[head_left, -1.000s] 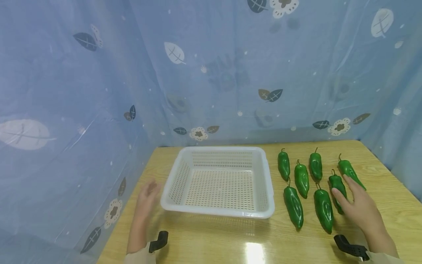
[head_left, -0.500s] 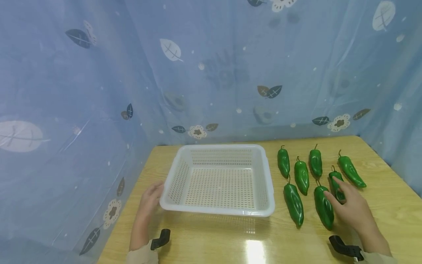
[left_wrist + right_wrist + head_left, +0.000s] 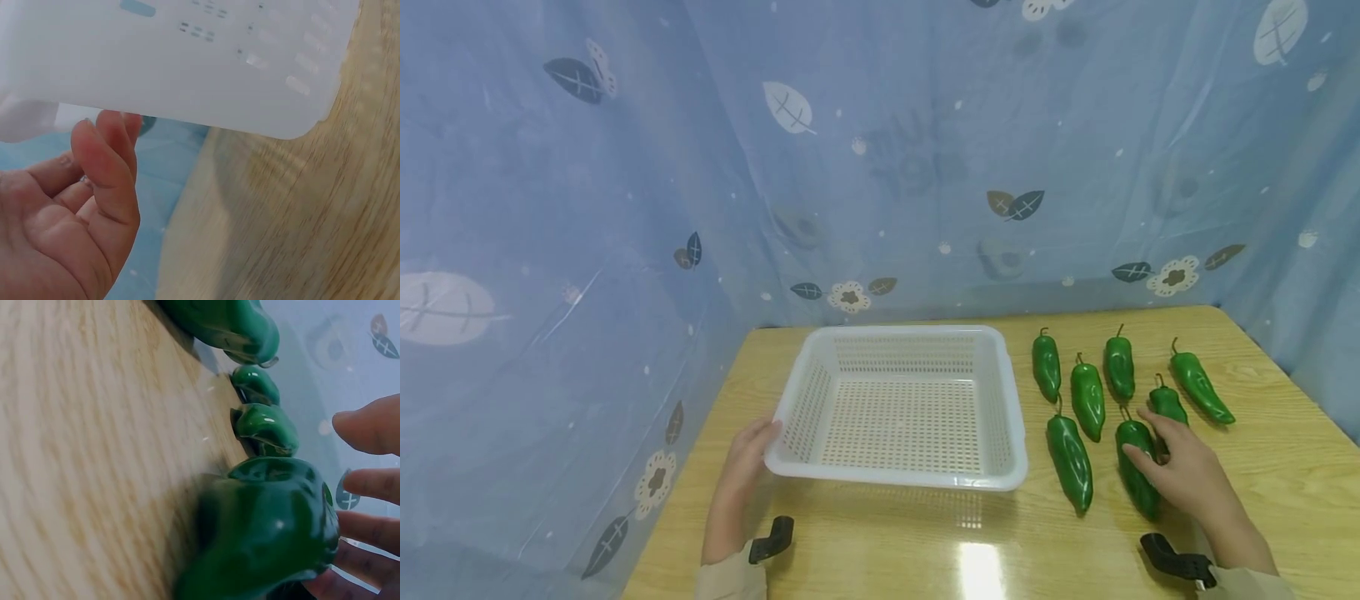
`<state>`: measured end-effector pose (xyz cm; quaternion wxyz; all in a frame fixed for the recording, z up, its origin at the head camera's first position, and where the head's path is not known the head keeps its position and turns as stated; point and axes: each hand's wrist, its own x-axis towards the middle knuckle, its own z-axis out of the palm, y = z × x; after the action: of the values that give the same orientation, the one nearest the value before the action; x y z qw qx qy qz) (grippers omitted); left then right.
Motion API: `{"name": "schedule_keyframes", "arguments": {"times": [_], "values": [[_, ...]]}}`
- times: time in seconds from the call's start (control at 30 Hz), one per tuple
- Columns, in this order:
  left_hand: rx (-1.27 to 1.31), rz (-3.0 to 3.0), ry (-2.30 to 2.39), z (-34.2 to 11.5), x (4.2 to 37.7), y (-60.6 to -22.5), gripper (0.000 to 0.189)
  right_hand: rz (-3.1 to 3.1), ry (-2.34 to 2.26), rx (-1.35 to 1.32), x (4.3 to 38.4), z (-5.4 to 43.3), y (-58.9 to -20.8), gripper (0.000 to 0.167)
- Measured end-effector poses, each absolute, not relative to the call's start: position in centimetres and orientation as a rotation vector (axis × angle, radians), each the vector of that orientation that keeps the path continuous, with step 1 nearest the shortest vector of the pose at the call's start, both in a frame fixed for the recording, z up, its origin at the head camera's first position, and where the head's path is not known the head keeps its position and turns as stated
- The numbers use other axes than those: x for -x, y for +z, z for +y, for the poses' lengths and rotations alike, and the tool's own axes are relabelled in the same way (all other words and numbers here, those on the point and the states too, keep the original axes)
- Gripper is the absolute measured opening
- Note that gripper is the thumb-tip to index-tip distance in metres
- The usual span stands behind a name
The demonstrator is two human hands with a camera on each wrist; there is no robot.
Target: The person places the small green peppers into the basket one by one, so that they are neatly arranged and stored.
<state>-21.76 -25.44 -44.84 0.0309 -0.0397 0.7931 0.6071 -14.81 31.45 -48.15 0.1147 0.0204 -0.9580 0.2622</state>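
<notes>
The two hands are well apart. The left hand (image 3: 747,454) touches the left rim of a white basket (image 3: 895,477), fingers bent, perhaps to keep it from sliding; whether they grip the rim cannot be told. The right hand (image 3: 1183,471) hangs over a green pepper (image 3: 1137,433), thumb and fingertips spread, not closed on it; that spread seems suited to its rounded body.

Seven peppers lie on the table (image 3: 865,533) right of the basket, in loose rows with stems pointing away from the person, probably laid out for easy reach. Their skins are glossy and smooth, tapering to blunt tips. The basket looks like moulded plastic, shallow and rectangular, its floor and walls perforated. The table has a pale wood grain and catches a bright reflection.
</notes>
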Motion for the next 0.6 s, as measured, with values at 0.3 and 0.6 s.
{"name": "schedule_keyframes", "arguments": {"times": [0.3,0.6], "values": [[0.151,2.449,1.865,-25.25,22.01,-45.06,0.046,-2.834,0.749,-0.061,15.08,31.04,-48.67,0.061],[0.177,2.4,1.92,-25.0,22.24,-45.16,0.046,-2.836,0.732,-0.043,15.3,31.0,-48.93,0.061]]}}
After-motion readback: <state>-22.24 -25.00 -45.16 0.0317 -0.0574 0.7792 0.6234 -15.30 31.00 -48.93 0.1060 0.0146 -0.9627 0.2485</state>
